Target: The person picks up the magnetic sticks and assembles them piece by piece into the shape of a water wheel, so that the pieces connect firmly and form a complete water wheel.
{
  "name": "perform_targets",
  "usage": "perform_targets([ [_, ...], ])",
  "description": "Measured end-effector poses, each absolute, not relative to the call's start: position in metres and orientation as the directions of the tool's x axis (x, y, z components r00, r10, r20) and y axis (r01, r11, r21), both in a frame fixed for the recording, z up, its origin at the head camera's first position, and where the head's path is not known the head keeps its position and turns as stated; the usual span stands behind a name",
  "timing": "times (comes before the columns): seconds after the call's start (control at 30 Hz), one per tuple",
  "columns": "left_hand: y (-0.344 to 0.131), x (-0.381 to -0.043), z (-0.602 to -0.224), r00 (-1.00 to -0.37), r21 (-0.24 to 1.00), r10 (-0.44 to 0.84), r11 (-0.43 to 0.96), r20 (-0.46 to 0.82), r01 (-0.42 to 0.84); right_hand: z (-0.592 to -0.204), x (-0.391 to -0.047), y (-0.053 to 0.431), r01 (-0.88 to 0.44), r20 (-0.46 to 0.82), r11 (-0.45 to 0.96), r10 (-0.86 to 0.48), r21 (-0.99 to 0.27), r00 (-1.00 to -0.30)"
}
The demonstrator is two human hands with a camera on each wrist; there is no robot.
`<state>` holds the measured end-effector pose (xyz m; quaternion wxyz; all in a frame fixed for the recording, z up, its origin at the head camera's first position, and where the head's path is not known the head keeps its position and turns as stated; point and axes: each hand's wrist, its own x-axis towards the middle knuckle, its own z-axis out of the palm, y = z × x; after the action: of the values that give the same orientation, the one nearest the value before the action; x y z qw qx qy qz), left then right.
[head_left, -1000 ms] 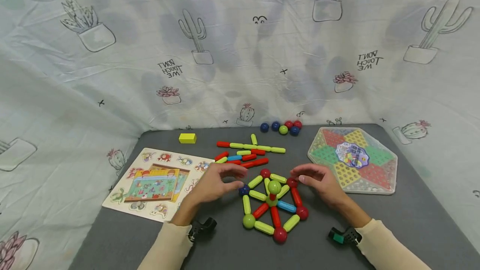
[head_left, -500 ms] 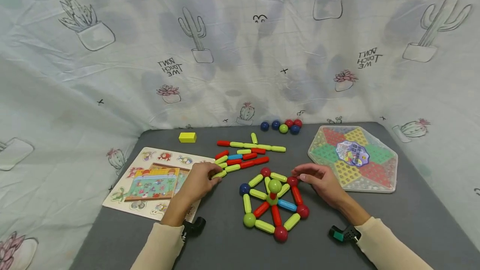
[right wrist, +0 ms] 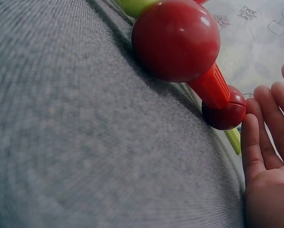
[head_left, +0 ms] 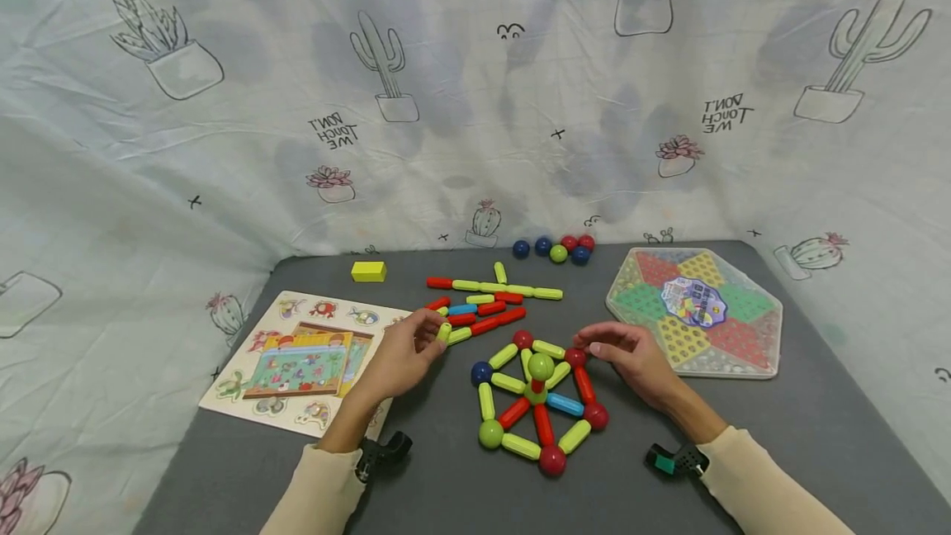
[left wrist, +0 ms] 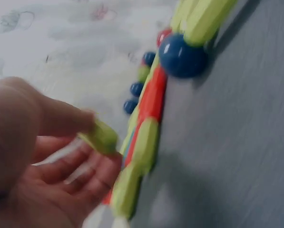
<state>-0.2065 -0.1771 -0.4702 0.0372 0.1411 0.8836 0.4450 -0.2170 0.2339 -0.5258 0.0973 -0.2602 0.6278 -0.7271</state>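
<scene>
My left hand [head_left: 402,356] pinches a yellow-green magnetic rod [left wrist: 101,137] between thumb and fingertips, just above the loose rods. In front of me lies a wheel-shaped frame of rods and balls, with a green ball [head_left: 541,366] raised on a short red rod over its hub. A blue ball [head_left: 481,372] marks its left corner. Beside its upper right red ball [head_left: 575,358], my right hand [head_left: 631,359] rests with relaxed fingers and holds nothing. In the right wrist view those fingertips are at the red ball [right wrist: 225,114]; whether they touch it I cannot tell.
Several loose red, yellow-green and blue rods [head_left: 508,289] lie behind the frame. Loose balls [head_left: 558,253] sit at the back edge. A picture puzzle board [head_left: 297,411] lies left, a yellow block [head_left: 368,272] behind it. A hexagonal game board [head_left: 694,312] lies right.
My left hand has moved left from the frame's blue ball to the loose rods and picked up a yellow-green one, now lifted slightly. The right hand has stayed by the red ball.
</scene>
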Motion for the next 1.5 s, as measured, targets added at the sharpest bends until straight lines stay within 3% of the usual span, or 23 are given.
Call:
perform_targets([
  [0.13, -0.162, -0.202, -0.475, -0.937, 0.927, 0.342, 0.325, 0.068, 0.186, -0.526, -0.218, 0.234, -0.182, 0.254, -0.194, -0.472, -0.964, -0.844],
  [0.23, -0.152, -0.199, -0.481, -0.899, 0.943, 0.431, 0.259, 0.081, 0.21, -0.526, -0.218, 0.234, -0.182, 0.259, -0.204, -0.475, -0.962, -0.841],
  [0.43, -0.142, -0.194, -0.49, -0.868, 0.896, 0.479, 0.316, 0.134, 0.312, -0.524, -0.217, 0.234, -0.172, 0.255, -0.21, -0.482, -0.962, -0.838],
  [0.6, -0.14, -0.193, -0.493, -0.863, 0.882, 0.489, 0.342, 0.128, 0.325, -0.516, -0.228, 0.237, -0.202, 0.229, -0.107, -0.453, -0.973, -0.862],
  [0.87, -0.141, -0.193, -0.5, -0.867, 0.851, 0.475, 0.383, 0.152, 0.359, -0.494, -0.288, 0.253, -0.28, 0.233, 0.129, -0.291, -0.951, -0.928],
  [1.07, -0.142, -0.195, -0.506, -0.859, 0.872, 0.487, 0.338, 0.16, 0.354, -0.488, -0.334, 0.264, -0.207, 0.149, 0.277, -0.216, -0.938, -0.965],
  [1.33, -0.142, -0.197, -0.512, -0.851, 0.902, 0.494, 0.265, 0.177, 0.341, -0.481, -0.362, 0.258, -0.116, 0.033, 0.385, -0.217, -0.915, -0.976],
  [1.5, -0.143, -0.197, -0.513, -0.852, 0.905, 0.493, 0.26, 0.175, 0.336, -0.485, -0.374, 0.248, -0.188, 0.085, 0.483, -0.227, -0.855, -0.97],
])
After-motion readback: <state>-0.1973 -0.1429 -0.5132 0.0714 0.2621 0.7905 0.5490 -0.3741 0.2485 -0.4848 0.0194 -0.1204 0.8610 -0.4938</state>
